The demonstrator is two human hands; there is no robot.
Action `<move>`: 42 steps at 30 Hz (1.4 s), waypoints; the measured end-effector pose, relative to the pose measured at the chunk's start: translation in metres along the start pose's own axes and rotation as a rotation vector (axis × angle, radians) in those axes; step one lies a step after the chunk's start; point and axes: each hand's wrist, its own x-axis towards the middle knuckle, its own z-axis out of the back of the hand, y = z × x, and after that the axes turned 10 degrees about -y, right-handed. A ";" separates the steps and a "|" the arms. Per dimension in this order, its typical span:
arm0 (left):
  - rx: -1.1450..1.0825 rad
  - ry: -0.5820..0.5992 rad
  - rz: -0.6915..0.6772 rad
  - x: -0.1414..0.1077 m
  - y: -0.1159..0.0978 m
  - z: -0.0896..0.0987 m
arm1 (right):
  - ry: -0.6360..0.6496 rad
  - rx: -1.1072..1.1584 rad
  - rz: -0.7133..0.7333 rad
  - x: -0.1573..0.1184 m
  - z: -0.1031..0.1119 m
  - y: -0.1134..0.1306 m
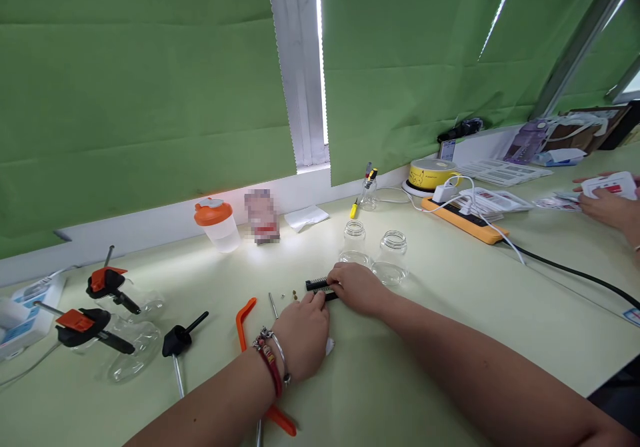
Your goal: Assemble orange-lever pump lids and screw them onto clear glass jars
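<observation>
My right hand (pixel 357 288) has its fingers closed on the right end of a black part with a spring (pixel 316 284). Beside it, my left hand (pixel 305 327) has its fingertips at a second black piece (pixel 331 296), just below the first. Small brass-coloured bits (pixel 295 294) and a thin metal rod (pixel 273 305) lie to the left of the fingers. An orange lever (pixel 243 317) rests left of my left hand, and another orange piece (pixel 281 420) lies under my left wrist. Something white shows partly beneath my left palm.
Two glass jars (pixel 393 254) stand behind my right hand. Black-and-orange pump tops (pixel 83 327) with glass bottles lie at left, near a black funnel-shaped part (pixel 177 342). An orange-lidded cup (pixel 220 226) stands at the back. An orange power strip (pixel 463 220) and another person's hands (pixel 613 204) are at right.
</observation>
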 end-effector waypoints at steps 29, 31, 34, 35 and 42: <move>-0.396 0.005 0.594 -0.115 0.013 0.016 | -0.088 0.152 0.123 -0.004 -0.019 0.012; -0.400 -0.012 0.605 -0.113 0.011 0.011 | -0.114 0.147 0.109 -0.004 -0.021 0.011; -0.414 -0.044 0.611 -0.112 0.010 0.005 | -0.137 0.157 0.078 -0.005 -0.022 0.011; -0.425 -0.054 0.615 -0.112 0.010 0.004 | -0.146 0.165 0.070 -0.005 -0.021 0.012; -0.532 -0.128 0.600 -0.113 0.007 -0.002 | 0.114 0.481 0.115 -0.026 -0.008 0.046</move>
